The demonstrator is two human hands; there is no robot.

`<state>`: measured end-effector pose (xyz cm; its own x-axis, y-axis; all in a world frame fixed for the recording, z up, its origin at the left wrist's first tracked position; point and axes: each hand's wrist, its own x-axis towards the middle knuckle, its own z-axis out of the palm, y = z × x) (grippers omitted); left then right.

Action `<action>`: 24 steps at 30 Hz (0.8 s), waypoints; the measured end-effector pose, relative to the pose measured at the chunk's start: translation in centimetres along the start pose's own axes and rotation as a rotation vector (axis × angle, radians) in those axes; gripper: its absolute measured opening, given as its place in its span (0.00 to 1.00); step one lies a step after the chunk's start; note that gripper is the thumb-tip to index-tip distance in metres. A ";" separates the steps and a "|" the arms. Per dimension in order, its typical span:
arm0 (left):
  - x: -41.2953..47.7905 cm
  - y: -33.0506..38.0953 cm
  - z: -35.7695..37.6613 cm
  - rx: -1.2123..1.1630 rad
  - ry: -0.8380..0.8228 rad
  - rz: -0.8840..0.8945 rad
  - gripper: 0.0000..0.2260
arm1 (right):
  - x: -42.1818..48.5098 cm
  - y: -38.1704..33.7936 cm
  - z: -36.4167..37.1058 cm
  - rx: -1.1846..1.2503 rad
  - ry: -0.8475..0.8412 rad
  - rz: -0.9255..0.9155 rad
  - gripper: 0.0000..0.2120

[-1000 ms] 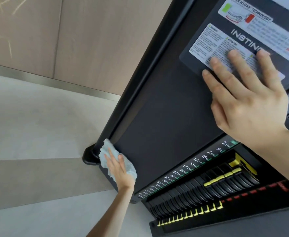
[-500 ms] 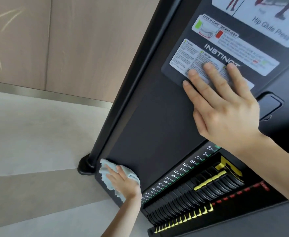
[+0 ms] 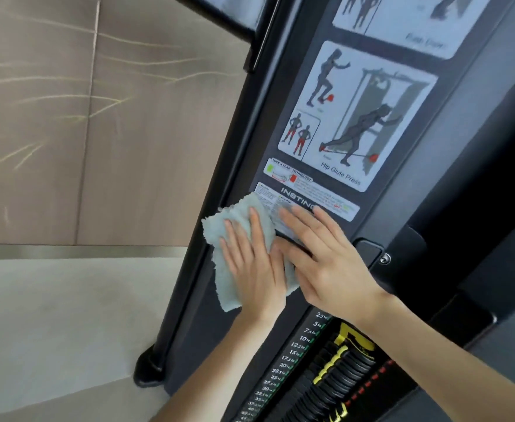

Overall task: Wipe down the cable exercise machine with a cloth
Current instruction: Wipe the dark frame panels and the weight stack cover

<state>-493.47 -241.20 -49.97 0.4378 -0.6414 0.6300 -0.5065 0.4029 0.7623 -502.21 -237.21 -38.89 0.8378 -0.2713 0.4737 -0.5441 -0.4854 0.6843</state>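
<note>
I am pressing my left hand (image 3: 251, 269) flat on the cloth (image 3: 241, 208), fingers straight and slightly spread. It is gripping nothing; palm pressure alone is pinning the cloth to the machine (image 3: 432, 208). The cloth is lying against the front panel, near the panel's left edge, with its upper corner overlapping the warning label (image 3: 335, 205). My right hand (image 3: 332, 260) is resting open beside it, fingers straight on the label and thumb lying on the cloth's right edge, holding nothing.

Handling: the cloth is looking thin, soft and light, with frayed edges. I am judging that it will bunch or slip from under a loose palm on this steep, smooth panel. I am therefore advising a flat palm at its middle, with the hanging lower edge gathered under the fingers.
</note>
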 end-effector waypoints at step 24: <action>23.2 19.4 -6.5 0.301 -0.030 0.919 0.24 | -0.3 9.5 -5.0 -0.183 -0.018 0.141 0.24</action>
<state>-488.39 -244.01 -19.59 -0.2415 -0.1778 0.9540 -0.8126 0.5744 -0.0986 -507.85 -237.61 -29.79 0.7529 -0.3414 0.5627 -0.6533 -0.2837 0.7019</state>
